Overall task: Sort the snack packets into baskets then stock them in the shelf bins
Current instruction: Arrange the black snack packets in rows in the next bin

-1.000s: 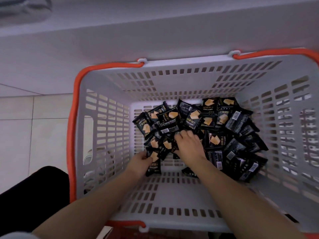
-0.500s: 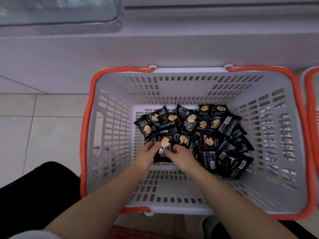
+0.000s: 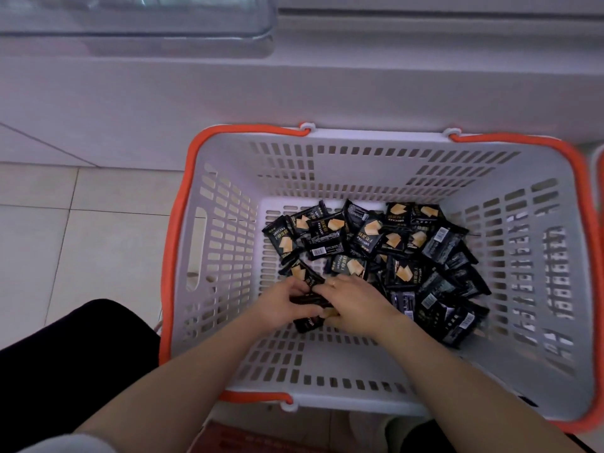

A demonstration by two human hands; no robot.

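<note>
— What's different from a second ago?

— Both hands have drawn back from the middle of the pile toward the lower left of it. The left hand (image 3: 281, 305) and the right hand (image 3: 354, 300) now meet over a small stack of black snack packets (image 3: 307, 300), fingers curled round it from either side. A second back the left held a single packet and the right was pressed into the heap.

— So she's gathering?

— I'd say so: collecting a handful to carry off to the shelf bins. This basket looks sorted already, every wrapper the same black kind.

— Where's the rest?

— Loose pile (image 3: 408, 253) on the floor of the grey basket (image 3: 359, 364), spread from centre frame to the right wall. The near half of the basket floor is bare.

— How many?

— One basket fully in view, with orange handles (image 3: 176, 243); a sliver of a second basket (image 3: 599, 191) at the right edge. Packets: roughly thirty or more, overlapping too much for a true count. In the hands, at least three, perhaps four; the fingers hide the rest.

— And the bins?

— A clear bin (image 3: 163, 31) at upper left, contents unreadable.
</note>
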